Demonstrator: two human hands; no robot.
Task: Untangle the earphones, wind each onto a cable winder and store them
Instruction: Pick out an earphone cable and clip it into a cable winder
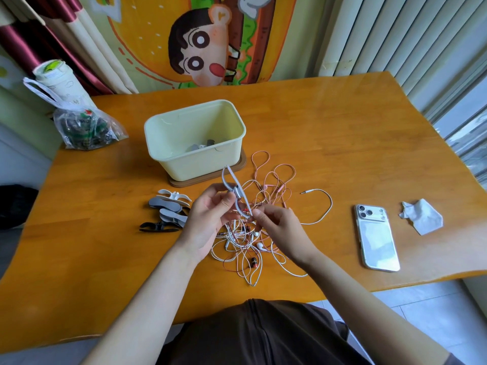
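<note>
- The orange wooden counter (342,133) carries everything and fills most of the view.
- A pale yellow bin (168,135) stands open on a brown lid (237,168) near the middle; a few small grey pieces lie at its bottom.
- A clear plastic bag (87,130) sits at the far left edge, with a white cup (56,75) behind it.
- A phone (376,237) lies face down on the right, a crumpled tissue (421,216) just beside it.
- The tangled earphones (263,206), pink, white and red cords, lie heaped in front of the bin, under both hands.
- Spare cable winders (168,212), white, grey and black, lie piled left of the heap.
- The left hand (208,222) has its grip clamped on a grey winder (233,191), raised above the tangle.
- The right hand (279,227) pinches a cord at the winder's lower end.
</note>
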